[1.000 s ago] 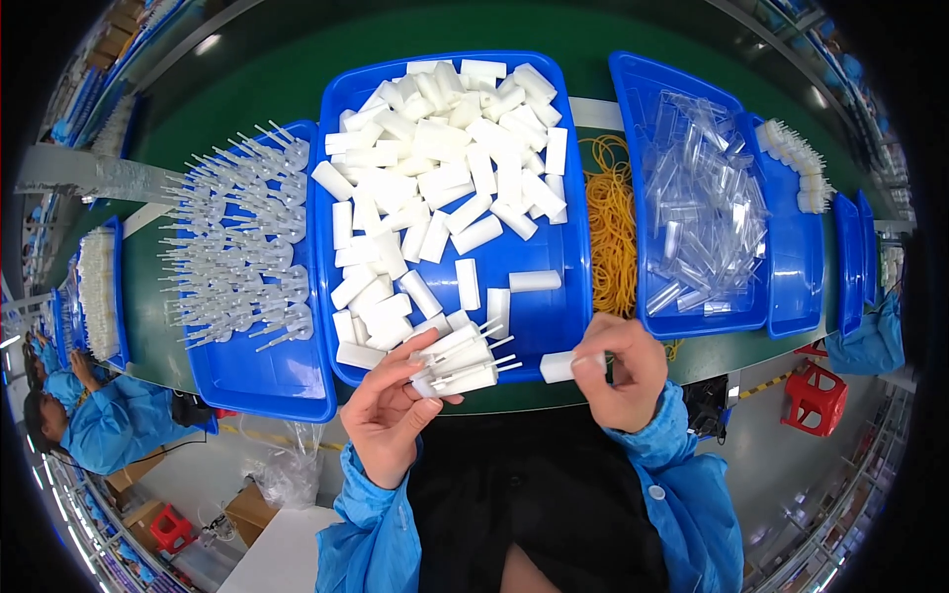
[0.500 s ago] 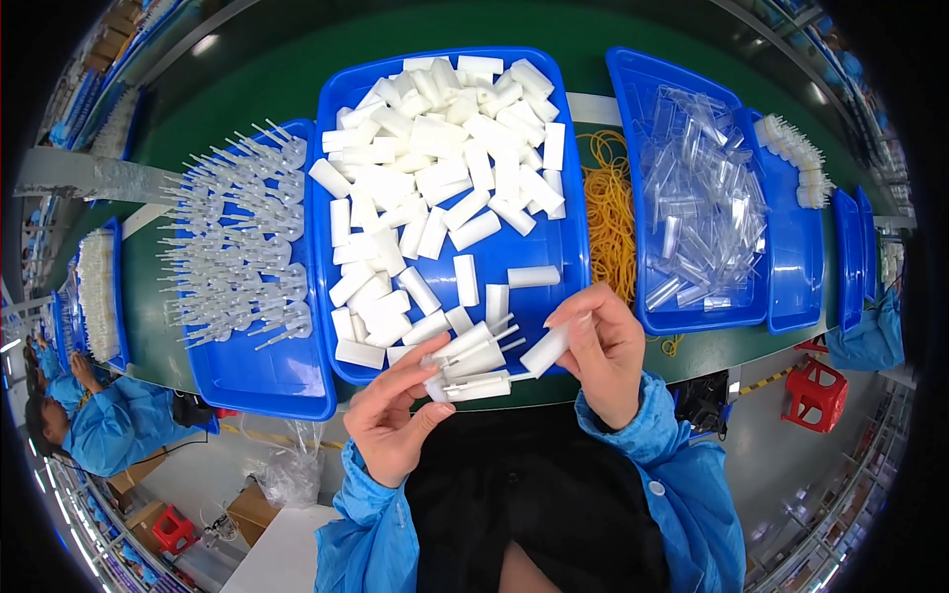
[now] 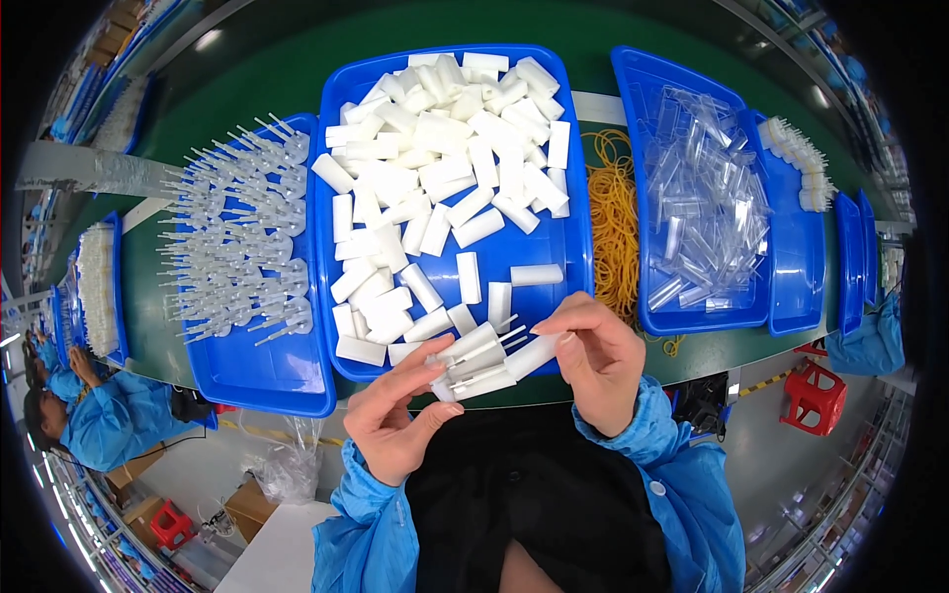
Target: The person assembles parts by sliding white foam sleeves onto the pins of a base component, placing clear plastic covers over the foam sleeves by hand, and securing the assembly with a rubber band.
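Note:
My left hand is closed on the base of a white plastic piece with thin prongs, held over the near edge of the middle blue tray. White foam cylinders surround some of its prongs, while other prong tips stick out bare toward the right. Between thumb and fingers, my right hand pinches another white foam cylinder. Its left end lies against the lower prongs, and the nearest prong's tip is hidden there. Behind both hands, loose white foam cylinders are piled in the tray.
Left of it, a blue tray bears many similar pronged pieces. To the right lie yellow rubber bands and a blue tray of clear plastic tubes. Finished-looking white pieces stand in a farther tray. A co-worker sits at left.
My right hand has brought its foam cylinder left and slightly down, onto the end of a prong whose tip showed before. My left hand has stayed nearly still.

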`<state>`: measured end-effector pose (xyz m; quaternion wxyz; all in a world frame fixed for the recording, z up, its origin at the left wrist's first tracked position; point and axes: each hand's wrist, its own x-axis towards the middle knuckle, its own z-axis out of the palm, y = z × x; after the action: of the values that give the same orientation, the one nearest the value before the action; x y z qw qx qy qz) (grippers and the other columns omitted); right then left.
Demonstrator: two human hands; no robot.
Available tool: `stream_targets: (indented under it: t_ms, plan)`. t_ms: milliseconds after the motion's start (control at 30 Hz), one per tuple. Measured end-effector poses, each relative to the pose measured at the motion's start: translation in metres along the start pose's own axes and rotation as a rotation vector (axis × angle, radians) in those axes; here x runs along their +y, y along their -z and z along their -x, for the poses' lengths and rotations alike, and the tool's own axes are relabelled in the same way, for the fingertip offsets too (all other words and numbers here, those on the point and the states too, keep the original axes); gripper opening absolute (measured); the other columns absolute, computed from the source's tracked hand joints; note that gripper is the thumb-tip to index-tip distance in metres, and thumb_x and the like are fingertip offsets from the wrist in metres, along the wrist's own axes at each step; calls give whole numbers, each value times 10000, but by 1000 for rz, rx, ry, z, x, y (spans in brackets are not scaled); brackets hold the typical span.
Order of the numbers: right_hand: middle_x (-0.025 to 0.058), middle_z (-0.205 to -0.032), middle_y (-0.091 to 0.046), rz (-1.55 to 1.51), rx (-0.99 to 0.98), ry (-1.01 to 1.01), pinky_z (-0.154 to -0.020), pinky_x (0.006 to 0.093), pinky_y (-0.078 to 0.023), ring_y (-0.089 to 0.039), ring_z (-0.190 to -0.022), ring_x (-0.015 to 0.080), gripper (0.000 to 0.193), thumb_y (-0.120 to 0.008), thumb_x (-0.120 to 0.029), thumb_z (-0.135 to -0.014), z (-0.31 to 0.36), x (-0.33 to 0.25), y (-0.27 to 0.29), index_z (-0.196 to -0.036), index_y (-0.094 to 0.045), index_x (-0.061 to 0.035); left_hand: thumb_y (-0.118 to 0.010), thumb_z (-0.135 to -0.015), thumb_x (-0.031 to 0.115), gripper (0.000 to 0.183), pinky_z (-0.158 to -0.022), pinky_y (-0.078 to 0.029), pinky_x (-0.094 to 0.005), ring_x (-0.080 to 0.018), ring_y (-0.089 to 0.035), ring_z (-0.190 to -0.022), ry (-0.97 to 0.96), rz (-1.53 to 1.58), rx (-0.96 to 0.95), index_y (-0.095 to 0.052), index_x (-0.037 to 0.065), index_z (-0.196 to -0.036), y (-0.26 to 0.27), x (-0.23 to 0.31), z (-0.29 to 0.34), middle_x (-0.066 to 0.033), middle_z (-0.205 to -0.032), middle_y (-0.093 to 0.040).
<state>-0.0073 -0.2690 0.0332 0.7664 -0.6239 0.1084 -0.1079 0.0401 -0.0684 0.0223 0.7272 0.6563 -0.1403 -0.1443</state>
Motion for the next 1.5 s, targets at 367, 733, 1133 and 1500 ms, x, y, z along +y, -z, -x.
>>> stream_targets:
  t_ms: [367, 733, 1133, 1500]
  plan:
    - [95, -819, -582, 230, 70, 291, -557, 214, -361, -466, -635, 104, 123, -639, 40, -779, -2, 11, -2, -891, -598, 7, -784, -632, 10, 389, -759, -508, -255, -238, -621, -986, -116, -199, -104, -644, 4, -995, 4, 3, -1, -215, -1110, -603]
    - [86, -834, -627, 253, -94, 253, -599, 251, -411, -514, -739, 174, 194, -697, 40, -707, -2, 7, -8, -871, -608, -15, -798, -618, 25, 412, -595, -472, -178, -189, -650, -878, -48, -219, -24, -643, 16, -999, 9, -2, 5, -214, -1092, -614]
    - [56, -807, -643, 277, -303, 255, -661, 301, -432, -509, -765, 212, 235, -776, -29, -644, -11, 2, -5, -830, -632, -42, -777, -648, 19, 360, -772, -504, -294, -310, -622, -986, -157, -130, -105, -628, -12, -974, 12, -2, -2, -268, -1071, -600]
    - [76, -1001, -568, 1318, -2, 397, -760, 393, -340, -495, -962, 286, 297, -728, -114, -645, -36, -5, 8, -904, -601, -42, -702, -721, -8, 383, -652, -589, -450, -394, -594, -971, 21, 433, 61, -541, -25, -1069, 24, -11, 7, -347, -1187, -470]
